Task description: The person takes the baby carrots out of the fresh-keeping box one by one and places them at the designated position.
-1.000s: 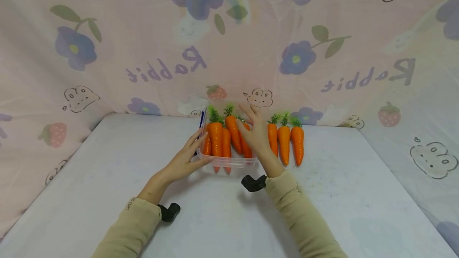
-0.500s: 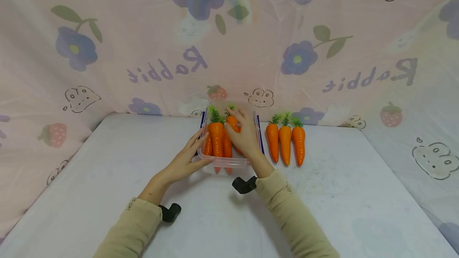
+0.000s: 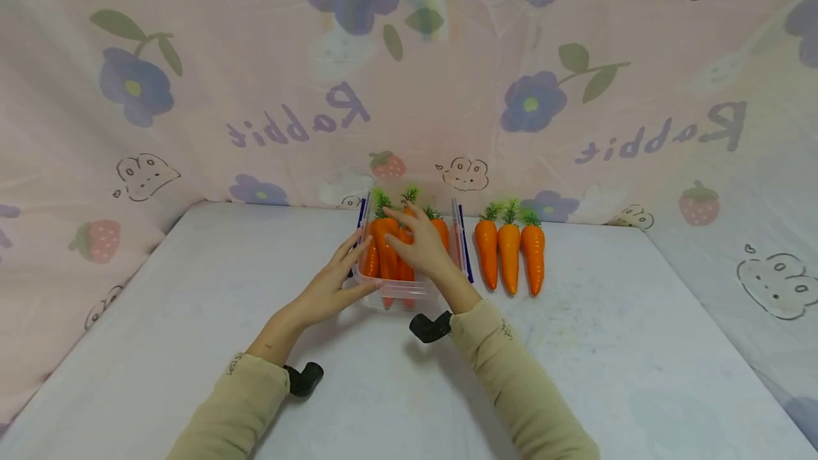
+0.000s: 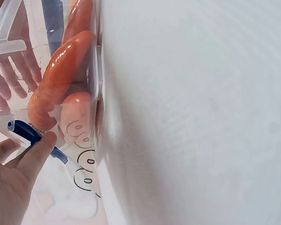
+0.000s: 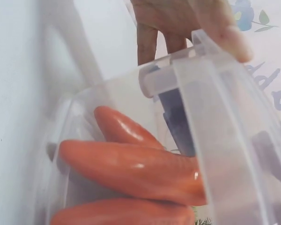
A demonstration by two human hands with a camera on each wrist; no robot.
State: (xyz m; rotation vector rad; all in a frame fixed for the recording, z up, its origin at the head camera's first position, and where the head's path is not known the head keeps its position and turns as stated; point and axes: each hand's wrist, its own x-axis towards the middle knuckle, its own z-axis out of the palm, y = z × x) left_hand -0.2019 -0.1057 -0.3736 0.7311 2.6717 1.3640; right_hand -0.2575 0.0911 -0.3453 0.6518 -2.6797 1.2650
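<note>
Orange toy carrots with green tops lie side by side in a clear plastic box. My left hand rests on the box's left front corner, its thumb along the front rim and its fingers straight along the side. In the left wrist view, a fingertip of that hand meets a blue latch on the wall. My right hand is over the carrots in the middle of the box, fingers spread and loosely bent. It covers part of them. Through the clear wall, the left wrist view shows its fingertips hanging apart.
Three more carrots lie in a row on the white table, right of the box. Another blue latch stands out from the box's right side. A patterned cloth hangs behind. Black wrist-worn pieces project from both sleeves.
My right hand has moved left across the box, from its right side to the middle, uncovering the right latch and a carrot at the right. My left hand has stayed in place.
</note>
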